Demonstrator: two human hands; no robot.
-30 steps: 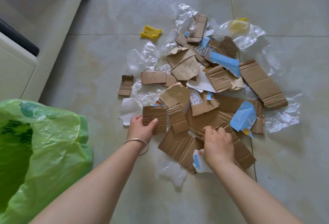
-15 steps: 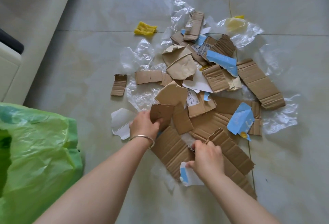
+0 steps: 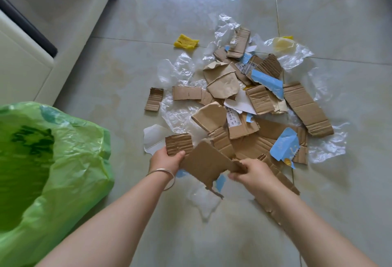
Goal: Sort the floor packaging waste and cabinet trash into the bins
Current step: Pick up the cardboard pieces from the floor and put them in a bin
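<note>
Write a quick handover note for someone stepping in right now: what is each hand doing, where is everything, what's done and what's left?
Left hand: grips a small corrugated cardboard piece.
Right hand: pinches a large flat cardboard sheet, lifted off the floor.
Green bin bag: open, at the left.
Done: none of the pile is visibly binned.
Left: the cardboard pile, clear plastic film, blue paper scraps and yellow foam net all lie on the floor. Cabinet trash is not visible.

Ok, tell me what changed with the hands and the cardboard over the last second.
The right hand has lifted a large flat cardboard sheet off the pile and swung it toward the left hand, which still grips its small corrugated piece, now raised off the floor. The green bag, yellow netting and the rest of the pile stayed put.
</note>
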